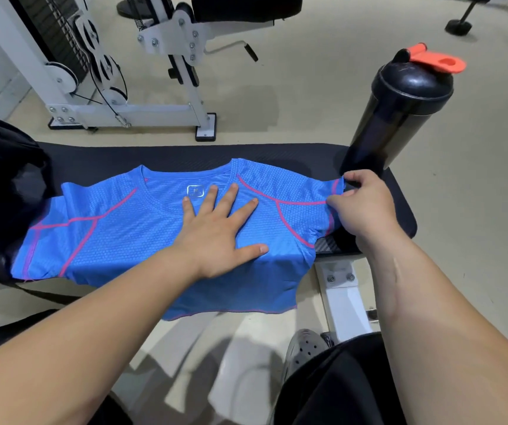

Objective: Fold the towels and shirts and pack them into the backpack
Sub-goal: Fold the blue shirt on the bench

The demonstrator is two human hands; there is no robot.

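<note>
Lying flat across a black padded bench (277,154), a blue shirt (118,234) with pink seams has its hem hanging over the near edge. Left hand (219,231) is palm down on the chest, fingers spread, just below the collar label. Right hand (363,204) pinches the cuff of the sleeve on its side, thumb and fingers closed on the fabric. A black shaker bottle (400,115) with an orange cap stands upright just beyond the pinching hand. Past the far sleeve, left of the flat hand, sits a black bag (4,179), probably the backpack; only part shows. A white gym machine (130,111) stands beyond the bench.
</note>
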